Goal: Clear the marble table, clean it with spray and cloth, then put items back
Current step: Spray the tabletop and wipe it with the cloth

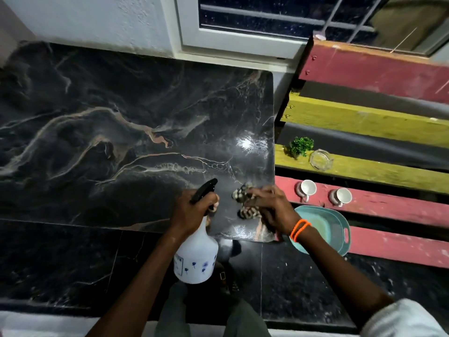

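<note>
The black marble table (116, 132) with pale veins fills the left and middle of the head view. My left hand (192, 211) grips the neck of a white spray bottle (196, 259) with a black nozzle, at the table's near right edge. My right hand (269, 207), with orange bands on the wrist, holds a patterned cloth (244, 194) bunched against the marble near the right corner. A wet sheen shows around the cloth.
To the right stands a bench of red and yellow planks (379, 69). On it sit a small green plant (300, 145), a glass ashtray (321, 159), two white cups (308, 188) (342, 196) and a teal tray (336, 229). A window (243, 25) is behind the table.
</note>
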